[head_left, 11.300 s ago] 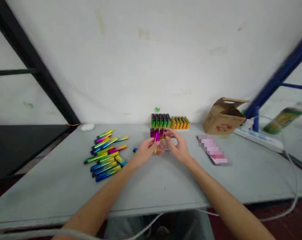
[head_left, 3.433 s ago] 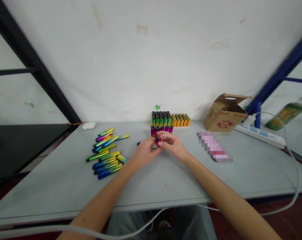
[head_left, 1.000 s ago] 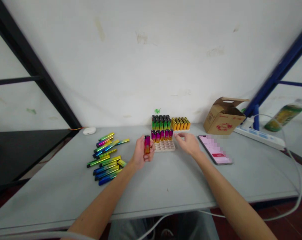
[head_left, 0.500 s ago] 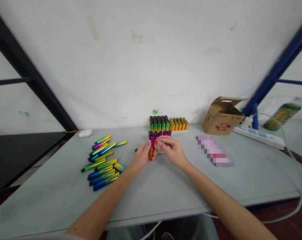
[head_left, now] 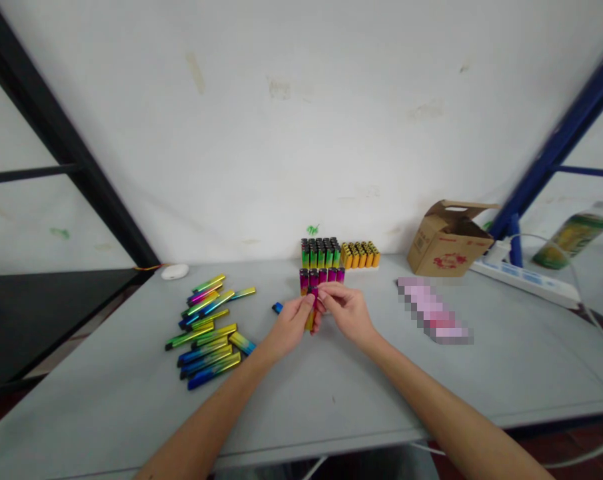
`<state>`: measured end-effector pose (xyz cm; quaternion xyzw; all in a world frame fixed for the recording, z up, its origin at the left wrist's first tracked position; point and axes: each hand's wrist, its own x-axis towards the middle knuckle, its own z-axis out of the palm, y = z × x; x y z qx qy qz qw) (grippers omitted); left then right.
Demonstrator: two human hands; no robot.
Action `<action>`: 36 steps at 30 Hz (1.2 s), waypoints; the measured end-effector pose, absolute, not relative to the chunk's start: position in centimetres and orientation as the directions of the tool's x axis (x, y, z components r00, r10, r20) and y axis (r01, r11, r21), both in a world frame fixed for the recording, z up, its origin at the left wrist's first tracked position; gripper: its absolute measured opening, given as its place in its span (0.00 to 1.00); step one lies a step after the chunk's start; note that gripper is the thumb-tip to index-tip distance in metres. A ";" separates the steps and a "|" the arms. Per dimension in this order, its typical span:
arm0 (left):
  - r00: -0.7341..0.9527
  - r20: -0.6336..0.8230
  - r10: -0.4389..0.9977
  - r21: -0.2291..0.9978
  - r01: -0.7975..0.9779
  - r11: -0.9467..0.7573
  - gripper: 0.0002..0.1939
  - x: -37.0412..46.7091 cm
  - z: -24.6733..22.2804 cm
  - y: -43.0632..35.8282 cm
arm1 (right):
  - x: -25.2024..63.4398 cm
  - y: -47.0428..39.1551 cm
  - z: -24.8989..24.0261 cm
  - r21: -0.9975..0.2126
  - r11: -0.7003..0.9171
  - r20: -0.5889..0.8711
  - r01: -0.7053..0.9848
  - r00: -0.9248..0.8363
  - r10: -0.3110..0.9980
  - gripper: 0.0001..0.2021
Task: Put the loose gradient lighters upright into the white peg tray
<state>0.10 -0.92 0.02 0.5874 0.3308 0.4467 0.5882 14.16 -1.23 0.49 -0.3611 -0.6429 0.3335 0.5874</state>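
Between the thumb and fingers of my left hand [head_left: 292, 321] an upright purple-and-yellow lighter [head_left: 311, 319] is held, dark at its top. My right hand [head_left: 348, 310] is closed in a pinch right beside its upper part; whatever its fingertips grip is too small to make out. Just behind my hands stands a row of purple lighters [head_left: 322, 275], partly covered by my fingers. Farther back are a block of black-topped green lighters [head_left: 321, 255] and a block of gold lighters [head_left: 361, 255]. A blue lighter [head_left: 277, 307] shows partly beside my left hand.
Several shiny multicoloured lighters [head_left: 208, 350] lie in a loose pile on the left of the grey table [head_left: 301, 413]. A white case [head_left: 174, 271] lies behind them. On the right are a cardboard box [head_left: 448, 243], a blurred pink object [head_left: 434, 313], a power strip [head_left: 531, 280] and a bottle [head_left: 574, 235].
The view has shifted slightly, so everything sits a little lower. My left hand still holds the lighter upright, and my right hand's fingers have closed in tighter beside it.
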 end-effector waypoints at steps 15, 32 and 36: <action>0.400 0.059 0.915 0.926 -0.364 0.099 0.26 0.0 0.3 -0.7 | 15.0 -0.2 0.4 -0.924 0.380 0.382 0.052 0.043 0.923 0.18; 0.452 -0.221 0.864 0.886 -0.277 0.371 0.28 -1.3 1.3 -0.1 | 18.4 2.1 -2.8 -0.544 0.144 0.313 0.826 0.041 0.949 0.29; 0.356 -0.246 0.902 0.907 -0.243 0.343 0.25 -1.2 1.3 -0.1 | 18.5 2.0 -2.7 -0.538 0.146 0.310 0.830 0.034 0.950 0.28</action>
